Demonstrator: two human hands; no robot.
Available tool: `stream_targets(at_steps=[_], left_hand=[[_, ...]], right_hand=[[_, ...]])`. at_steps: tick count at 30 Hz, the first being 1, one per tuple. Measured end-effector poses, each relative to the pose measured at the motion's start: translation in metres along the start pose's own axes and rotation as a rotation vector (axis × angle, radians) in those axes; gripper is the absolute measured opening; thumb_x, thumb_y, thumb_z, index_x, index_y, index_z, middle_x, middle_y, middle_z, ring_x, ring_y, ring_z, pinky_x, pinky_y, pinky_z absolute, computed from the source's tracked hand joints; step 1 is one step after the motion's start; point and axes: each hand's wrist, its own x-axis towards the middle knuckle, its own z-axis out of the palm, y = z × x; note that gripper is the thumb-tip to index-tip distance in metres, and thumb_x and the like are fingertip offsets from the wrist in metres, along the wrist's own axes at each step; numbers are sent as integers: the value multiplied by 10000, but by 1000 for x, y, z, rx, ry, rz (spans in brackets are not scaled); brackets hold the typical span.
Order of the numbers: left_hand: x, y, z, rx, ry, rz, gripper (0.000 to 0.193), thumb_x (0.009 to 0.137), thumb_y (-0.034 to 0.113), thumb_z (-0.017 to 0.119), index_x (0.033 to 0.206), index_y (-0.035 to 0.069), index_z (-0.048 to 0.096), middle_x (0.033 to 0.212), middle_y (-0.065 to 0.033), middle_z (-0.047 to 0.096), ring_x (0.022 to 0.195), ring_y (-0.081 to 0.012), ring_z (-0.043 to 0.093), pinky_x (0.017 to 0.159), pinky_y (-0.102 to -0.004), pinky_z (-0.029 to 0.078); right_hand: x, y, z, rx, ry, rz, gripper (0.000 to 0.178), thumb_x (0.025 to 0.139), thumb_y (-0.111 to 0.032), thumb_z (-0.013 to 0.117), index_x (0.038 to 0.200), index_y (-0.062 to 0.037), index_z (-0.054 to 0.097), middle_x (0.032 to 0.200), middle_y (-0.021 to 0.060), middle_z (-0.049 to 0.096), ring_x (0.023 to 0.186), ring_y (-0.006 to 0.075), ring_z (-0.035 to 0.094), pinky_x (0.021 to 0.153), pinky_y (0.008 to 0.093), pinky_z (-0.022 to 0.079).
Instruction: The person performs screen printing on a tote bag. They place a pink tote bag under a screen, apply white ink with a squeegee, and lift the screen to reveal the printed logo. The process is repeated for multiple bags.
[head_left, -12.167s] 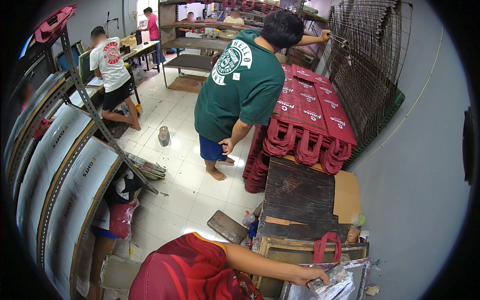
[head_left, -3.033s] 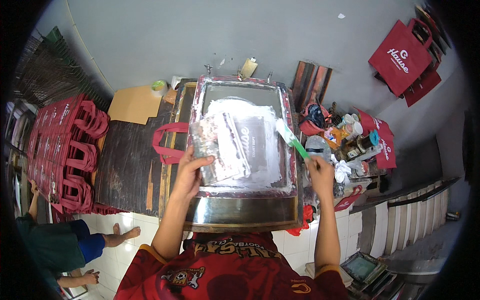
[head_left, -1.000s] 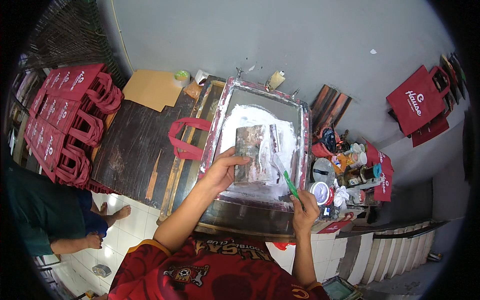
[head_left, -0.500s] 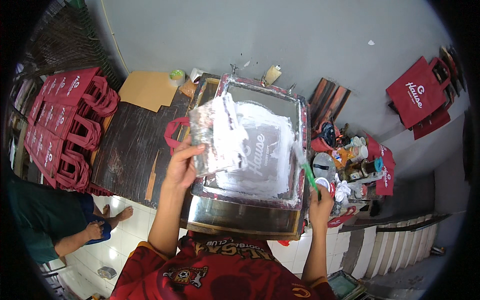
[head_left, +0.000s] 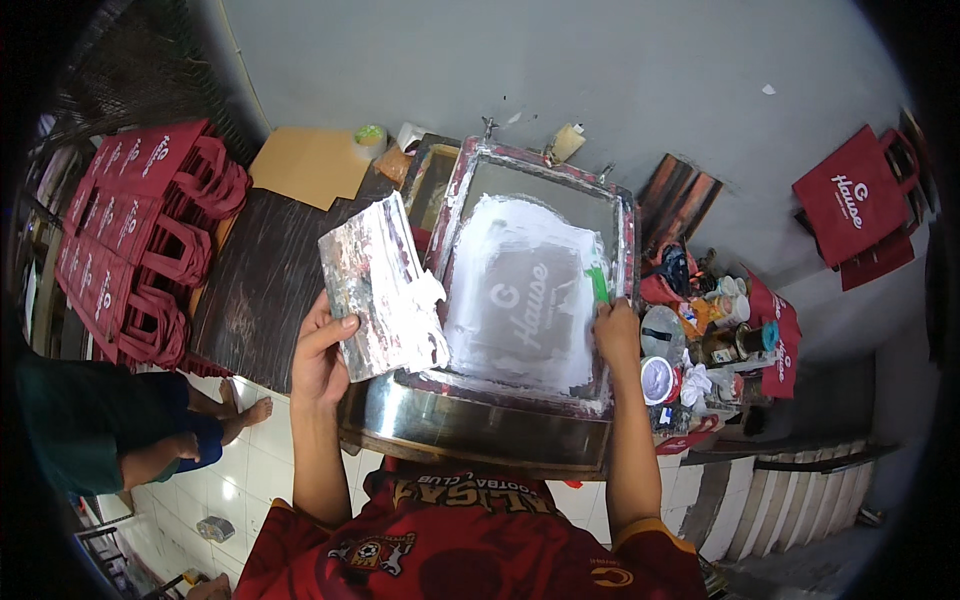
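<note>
My left hand (head_left: 322, 345) is closed around a worn screen-printing squeegee (head_left: 368, 285), its right side thick with white ink. The squeegee is held up over the left edge of a screen-printing frame (head_left: 466, 185). White ink (head_left: 505, 220) is spread around the lettered design (head_left: 535, 310) on the mesh. Closed on a slim green-handled tool (head_left: 599, 284), my right hand (head_left: 618, 335) is at the frame's right side. The tool reaches over the inked mesh, but its working end is hard to make out.
Stacked dark red bags (head_left: 130, 225) stand at the left, beside a dark tabletop (head_left: 265, 290) with brown card (head_left: 308, 165). Jars and an ink tub (head_left: 658, 380) crowd the right. Another person's leg and hand (head_left: 165, 460) show at lower left. Bags (head_left: 850, 200) hang on the wall.
My left hand has moved left and slightly down with the squeegee, uncovering more mesh. My right hand has moved up and left from beside the ink tub, bringing the green-handled tool over the frame.
</note>
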Motion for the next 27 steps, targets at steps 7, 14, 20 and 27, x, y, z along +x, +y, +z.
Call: stream_targets(at_steps=[7, 14, 20, 27], left_hand=[[-2, 1, 3, -11, 23, 35, 664, 855, -13, 673, 1466, -69, 419, 1306, -199, 660, 1149, -257, 695, 1030, -393, 553], [2, 3, 2, 14, 45, 52, 670, 854, 2, 680, 1465, -73, 418, 1304, -213, 659, 1148, -264, 698, 1031, -397, 550], [-9, 6, -3, 19, 67, 93, 663, 848, 7, 687, 1457, -72, 436, 1315, -213, 657, 1155, -264, 697, 1040, -397, 544], [-2, -3, 6, 14, 70, 56, 675, 844, 5, 687, 1462, -75, 430, 1305, -214, 664, 1149, -265, 701, 1038, -401, 546]], right_hand=[[36, -69, 32, 48, -62, -100, 277, 975, -171, 594, 1082, 83, 620, 991, 365, 684, 1004, 529, 661, 898, 576, 502], [45, -89, 39, 31, -262, -350, 267, 974, -179, 615, 1099, 56, 637, 959, 356, 688, 960, 530, 662, 868, 567, 514], [12, -70, 4, -103, -527, -515, 240, 979, -199, 615, 1136, -23, 661, 829, 295, 685, 842, 493, 675, 771, 562, 520], [18, -54, 2, -218, -563, -977, 245, 938, -187, 652, 1167, -99, 662, 874, 198, 711, 828, 411, 694, 726, 534, 520]])
